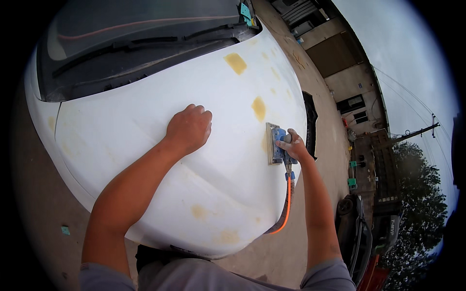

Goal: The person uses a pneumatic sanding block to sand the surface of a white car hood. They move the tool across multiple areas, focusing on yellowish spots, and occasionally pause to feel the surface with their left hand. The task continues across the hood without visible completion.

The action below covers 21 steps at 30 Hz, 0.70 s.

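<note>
A white car hood fills the middle, with several yellowish filler patches, one of them a patch just beyond the tool. My right hand is wrapped round the grip of a blue pneumatic sander. The sander's flat rectangular pad meets the hood near its right side, partly over another yellowish patch. From the sander's near end an orange air hose runs down beside a dark ribbed hose and past the hood's edge. My left hand is closed in a fist, resting on the hood's middle; nothing shows in it.
Beyond the hood lie wiper arms and a dark windshield. Green sheets sit at the windshield's far right corner. A black car part lies on the ground right of the hood. Farther right stand a parked dark car and a low building.
</note>
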Available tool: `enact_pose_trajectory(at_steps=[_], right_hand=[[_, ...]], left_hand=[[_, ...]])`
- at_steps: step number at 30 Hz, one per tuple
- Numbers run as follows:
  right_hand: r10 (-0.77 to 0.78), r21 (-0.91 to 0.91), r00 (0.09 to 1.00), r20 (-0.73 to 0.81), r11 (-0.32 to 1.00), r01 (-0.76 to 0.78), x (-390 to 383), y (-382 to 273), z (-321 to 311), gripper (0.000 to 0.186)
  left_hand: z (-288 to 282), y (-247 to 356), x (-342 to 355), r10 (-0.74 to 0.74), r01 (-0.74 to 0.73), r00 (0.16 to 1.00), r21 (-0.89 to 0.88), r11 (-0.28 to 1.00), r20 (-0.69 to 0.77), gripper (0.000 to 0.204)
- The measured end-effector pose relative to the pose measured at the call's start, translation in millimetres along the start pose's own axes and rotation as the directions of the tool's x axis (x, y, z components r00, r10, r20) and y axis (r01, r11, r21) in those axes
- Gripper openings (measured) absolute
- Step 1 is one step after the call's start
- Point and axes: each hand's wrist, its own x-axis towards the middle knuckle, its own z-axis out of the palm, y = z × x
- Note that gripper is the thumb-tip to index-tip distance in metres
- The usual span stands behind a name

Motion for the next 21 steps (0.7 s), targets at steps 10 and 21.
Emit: enact_pose_trajectory(at_steps=[10, 21], right_hand=[[-0.134, -0.086, 0.991, -0.01, 0.987, 0.133, -24, 7, 17, 0.094], [-0.124, -0.099, 0.992, 0.017, 0.987, 0.125, -22, -10, 10, 0.092]], left_hand=[[9, -5, 0, -0.041, 0.043, 0.998, -0.045, 0.998, 0.046, 0.012], [1, -2, 1, -0.076, 0.082, 0.992, -0.057, 0.995, 0.101, 0.01]])
